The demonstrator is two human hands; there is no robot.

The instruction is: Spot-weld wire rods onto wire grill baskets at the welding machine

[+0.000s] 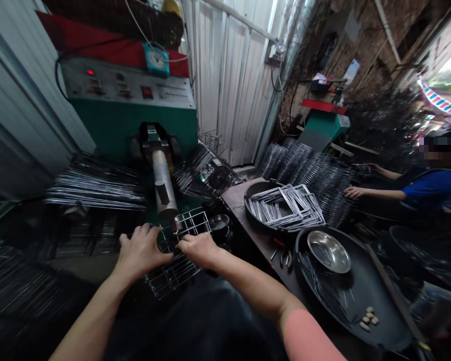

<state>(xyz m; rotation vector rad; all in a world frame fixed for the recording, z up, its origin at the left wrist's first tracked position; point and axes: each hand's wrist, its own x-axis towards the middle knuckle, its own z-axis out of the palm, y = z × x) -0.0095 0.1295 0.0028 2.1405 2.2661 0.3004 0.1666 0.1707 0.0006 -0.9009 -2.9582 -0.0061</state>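
A wire basket (193,223) of thin metal rods sits under the round metal arm (161,180) of a green machine, and its lower grid spreads below my hands. My right hand (200,249) is closed at the basket's rods, just below the tip of the metal arm. Its fingertips are partly hidden, so a small piece in them cannot be made out. My left hand (141,253) is at the basket's left side, fingers spread and thumb stretched toward the right hand. Whether its fingertips touch the rods is unclear.
Stacked wire frames (97,183) lie left of the green machine (124,113). At right, a black pan (250,213) holds wire frames; a black tray (379,281) holds a steel bowl (328,250). Pliers (285,258) lie between. A co-worker in blue (436,188) handles wire pieces.
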